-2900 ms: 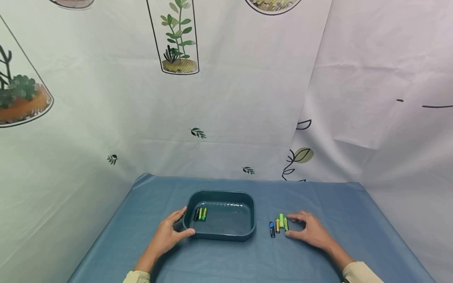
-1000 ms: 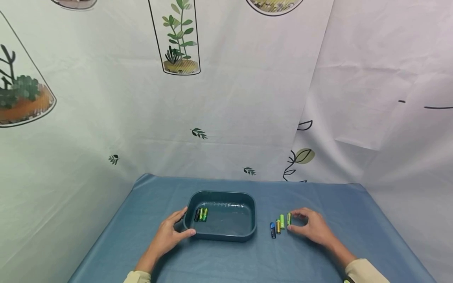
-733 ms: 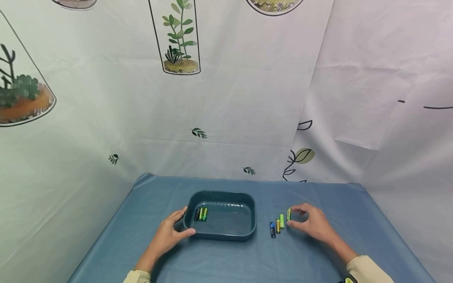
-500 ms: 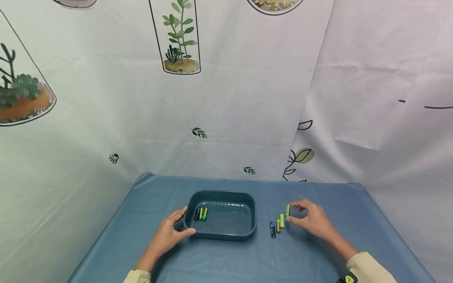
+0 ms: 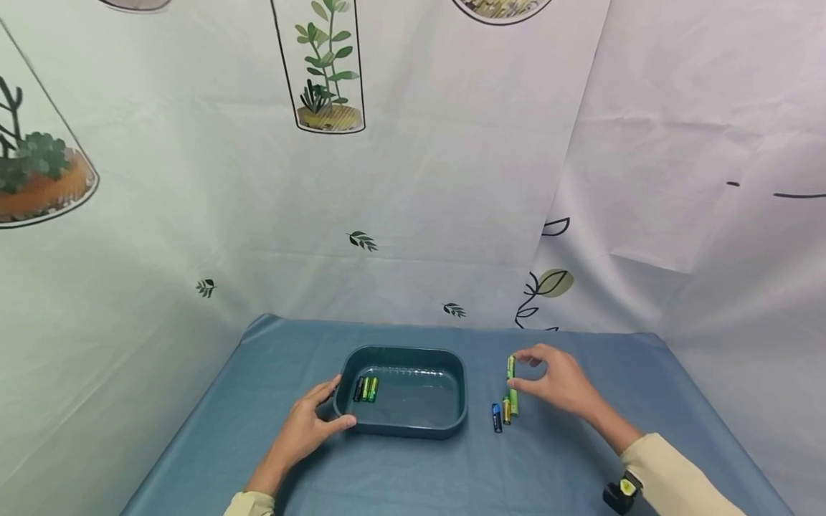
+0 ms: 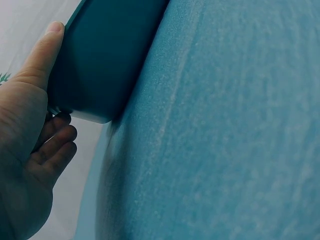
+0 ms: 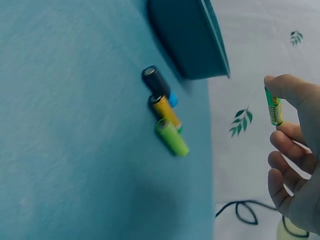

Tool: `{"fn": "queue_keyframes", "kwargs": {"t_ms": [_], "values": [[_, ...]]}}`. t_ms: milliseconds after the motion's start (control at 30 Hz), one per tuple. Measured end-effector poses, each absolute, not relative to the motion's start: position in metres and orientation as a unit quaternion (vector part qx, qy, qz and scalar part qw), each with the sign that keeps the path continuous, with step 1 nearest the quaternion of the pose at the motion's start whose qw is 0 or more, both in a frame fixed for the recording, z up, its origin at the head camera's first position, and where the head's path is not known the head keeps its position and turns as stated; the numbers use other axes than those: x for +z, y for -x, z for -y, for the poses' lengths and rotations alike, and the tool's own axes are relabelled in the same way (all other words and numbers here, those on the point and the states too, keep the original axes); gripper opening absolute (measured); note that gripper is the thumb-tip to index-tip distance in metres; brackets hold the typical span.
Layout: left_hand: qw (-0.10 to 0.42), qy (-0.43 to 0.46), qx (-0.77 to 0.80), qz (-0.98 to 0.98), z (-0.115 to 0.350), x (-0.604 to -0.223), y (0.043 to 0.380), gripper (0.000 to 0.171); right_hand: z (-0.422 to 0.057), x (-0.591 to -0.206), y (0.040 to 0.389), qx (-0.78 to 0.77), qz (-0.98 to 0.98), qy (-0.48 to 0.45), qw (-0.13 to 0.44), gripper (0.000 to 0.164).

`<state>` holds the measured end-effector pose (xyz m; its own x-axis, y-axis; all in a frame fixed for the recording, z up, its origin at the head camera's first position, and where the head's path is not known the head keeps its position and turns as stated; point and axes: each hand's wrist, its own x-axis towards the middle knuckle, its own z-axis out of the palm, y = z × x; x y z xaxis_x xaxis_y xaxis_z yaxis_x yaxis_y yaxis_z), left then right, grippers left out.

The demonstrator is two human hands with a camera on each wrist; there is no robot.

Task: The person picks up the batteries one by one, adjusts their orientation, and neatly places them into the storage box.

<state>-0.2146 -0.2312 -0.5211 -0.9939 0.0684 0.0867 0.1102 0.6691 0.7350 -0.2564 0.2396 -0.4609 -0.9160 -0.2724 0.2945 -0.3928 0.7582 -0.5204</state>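
Note:
My left hand (image 5: 305,428) grips the left end of a dark teal rectangular dish (image 5: 413,433), thumb at the near corner and fingers behind the end. Inside, at the left, a black battery (image 5: 358,389) lies beside two green ones (image 5: 370,389). My right hand (image 5: 560,380) pinches a green-and-yellow battery (image 7: 274,107) upright between thumb and index finger, raised off the table. Below it on the cloth lie three batteries in a slanting row: a black-and-blue one (image 7: 159,84), a yellow one (image 7: 166,112) and a plain light green one (image 7: 172,137).
A blue cloth (image 5: 413,480) covers the table. White fabric walls (image 5: 439,179) with printed plants rise behind and at both sides. A black device (image 5: 622,492) is strapped to the right wrist.
My right hand took hold of the rightmost battery, drew it away from the row, and lifted it up and leftward, now over the far end of the row. The left hand stays on the dish.

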Motion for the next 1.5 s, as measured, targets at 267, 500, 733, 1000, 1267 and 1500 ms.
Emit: {"fn": "queue_keyframes", "kwargs": {"t_ms": [267, 500, 733, 1000, 1267, 1500], "values": [[0.025, 0.048, -0.4, 0.915, 0.232, -0.52, 0.215, 0.092, -0.217, -0.444, 0.264, 0.311, 0.924, -0.206, 0.081, 0.046], [0.026, 0.049, -0.4, 0.915, 0.232, -0.52, 0.214, 0.092, -0.198, -0.437, 0.274, 0.306, 0.926, -0.21, 0.064, 0.048], [0.022, 0.045, -0.402, 0.914, 0.232, -0.519, 0.214, 0.092, -0.18, -0.431, 0.285, 0.317, 0.921, -0.221, 0.051, 0.049], [0.026, 0.048, -0.401, 0.915, 0.231, -0.52, 0.213, 0.092, -0.161, -0.431, 0.298, 0.335, 0.913, -0.23, 0.037, 0.052], [0.027, 0.047, -0.4, 0.915, 0.231, -0.52, 0.214, 0.091, -0.143, -0.434, 0.307, 0.341, 0.908, -0.242, 0.02, 0.053], [0.026, 0.047, -0.402, 0.914, 0.231, -0.52, 0.214, 0.092, -0.126, -0.434, 0.309, 0.341, 0.904, -0.258, 0.018, 0.051]]}}
